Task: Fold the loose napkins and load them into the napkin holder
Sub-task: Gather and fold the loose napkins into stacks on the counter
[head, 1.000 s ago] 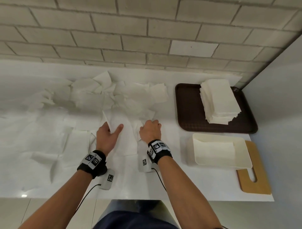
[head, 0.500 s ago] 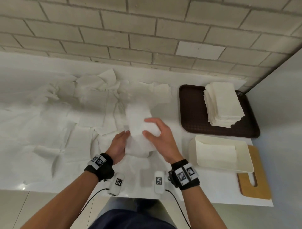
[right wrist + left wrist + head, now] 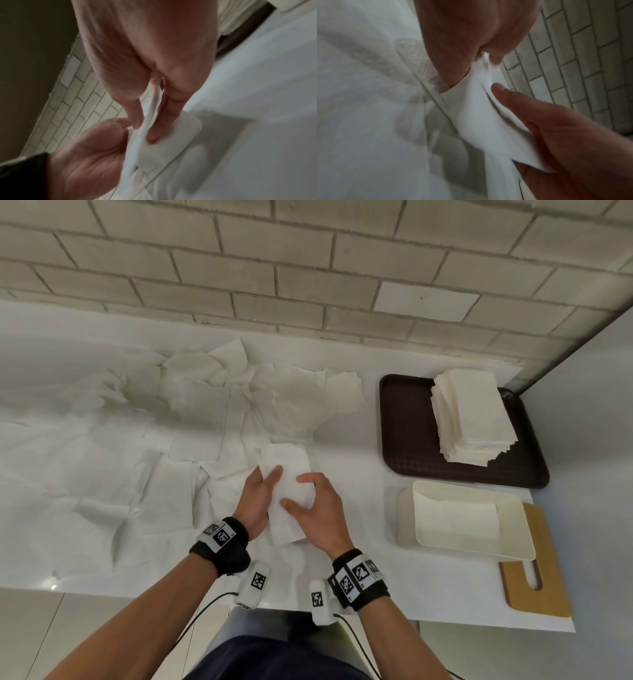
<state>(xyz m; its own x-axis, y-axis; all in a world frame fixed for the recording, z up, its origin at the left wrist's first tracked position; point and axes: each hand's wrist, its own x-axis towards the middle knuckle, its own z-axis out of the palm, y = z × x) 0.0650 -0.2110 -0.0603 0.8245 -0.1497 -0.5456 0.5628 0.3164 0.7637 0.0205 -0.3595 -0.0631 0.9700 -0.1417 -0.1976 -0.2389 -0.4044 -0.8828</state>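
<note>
I hold one white napkin (image 3: 287,501), folded into a narrow strip, just above the counter in the head view. My left hand (image 3: 270,486) pinches its left side, thumb on top. On its right side my right hand (image 3: 301,491) grips it between thumb and fingers. The left wrist view shows the left hand's fingers (image 3: 494,59) pinched on the napkin (image 3: 471,115), and the right wrist view shows the right hand's fingers (image 3: 154,129) clamped on the napkin (image 3: 137,148). The cream napkin holder (image 3: 406,522) stands to the right with a folded napkin (image 3: 455,518) lying inside.
Several loose napkins (image 3: 205,412) cover the white counter to the left and behind my hands. A brown tray (image 3: 407,433) at the back right carries a stack of folded napkins (image 3: 472,419). A wooden board (image 3: 544,594) lies under the holder. A tiled wall runs behind.
A second ago both hands lay on a napkin flat on the counter. They have lifted it, brought its sides together and drawn it nearer to my body.
</note>
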